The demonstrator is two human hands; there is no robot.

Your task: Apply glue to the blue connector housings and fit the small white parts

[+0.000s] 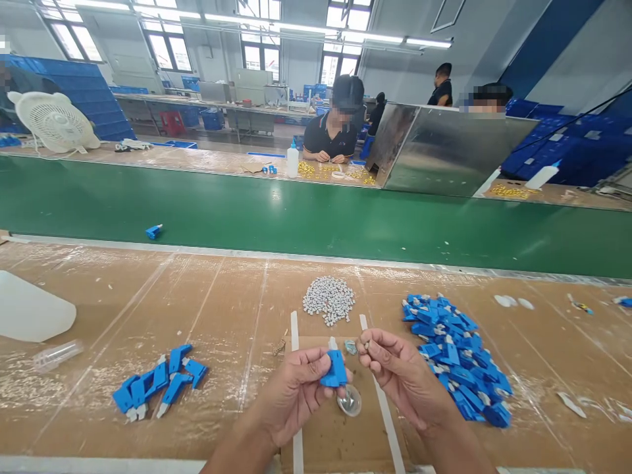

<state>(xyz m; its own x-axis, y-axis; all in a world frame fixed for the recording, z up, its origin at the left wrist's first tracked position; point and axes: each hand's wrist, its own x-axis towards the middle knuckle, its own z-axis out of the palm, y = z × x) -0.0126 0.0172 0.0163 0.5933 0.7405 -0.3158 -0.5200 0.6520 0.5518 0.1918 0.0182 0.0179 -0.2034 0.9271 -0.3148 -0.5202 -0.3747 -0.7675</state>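
My left hand (309, 382) holds a blue plastic part (335, 368) with a pale tip pointing up, its thumb on the front face. Just right of it, my right hand (395, 368) pinches a tiny grey piece (367, 345) between thumb and fingertips. Beyond both hands lies a pile of small grey pieces (328, 300). A small round clear dish (349, 401) rests on the cardboard below the blue part. To the right spreads a big heap of blue parts (457, 355), and a smaller group of blue parts (160, 382) lies at the left.
A green conveyor belt (237, 204) crosses behind the brown table (222, 309), with one blue piece (154, 231) on it. At the left are a white container (34, 308) and a clear tube (58, 356). A person (334, 128) works across the belt beside a metal panel (444, 151).
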